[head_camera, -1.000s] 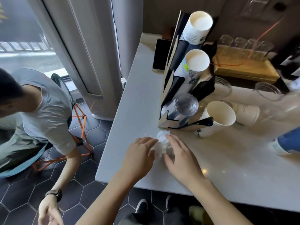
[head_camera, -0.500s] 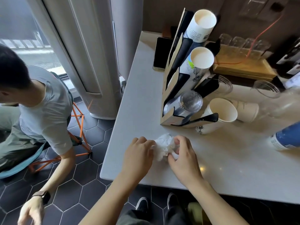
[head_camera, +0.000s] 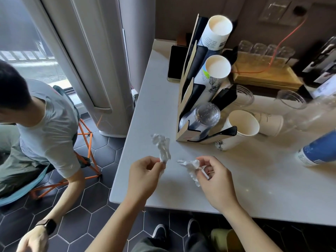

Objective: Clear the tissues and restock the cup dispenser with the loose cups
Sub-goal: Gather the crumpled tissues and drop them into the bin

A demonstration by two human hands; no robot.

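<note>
So: white worktop (head_camera: 156, 99) by a window, dark hexagon floor tiles (head_camera: 76, 226) below, second person (head_camera: 41, 124) seated on an orange-legged stool (head_camera: 87, 142) at left. Cup dispenser (head_camera: 192, 91) stands upright mid-worktop, three angled slots: paper cups (head_camera: 217, 33) in the top two, clear plastic cups (head_camera: 201, 117) in the bottom one. Loose paper cup (head_camera: 240, 128) lies on its side, touching the dispenser's right base; another paper cup (head_camera: 269, 122) just behind it, also on its side. Clear plastic cups (head_camera: 291, 99) further right, blue-and-white cup stack (head_camera: 318, 151) lying at the right edge. Wooden tray (head_camera: 263, 77) with glasses at the back, orange cable across it. Left hand (head_camera: 143, 177): grip pinched closed on the lower end of a crumpled tissue (head_camera: 162, 148), held upright above the worktop. Right hand (head_camera: 216, 179): thumb and fingers closed on a second crumpled tissue (head_camera: 190, 168), also lifted. Both tissues apart from each other, near the front edge, in front of the dispenser.
</note>
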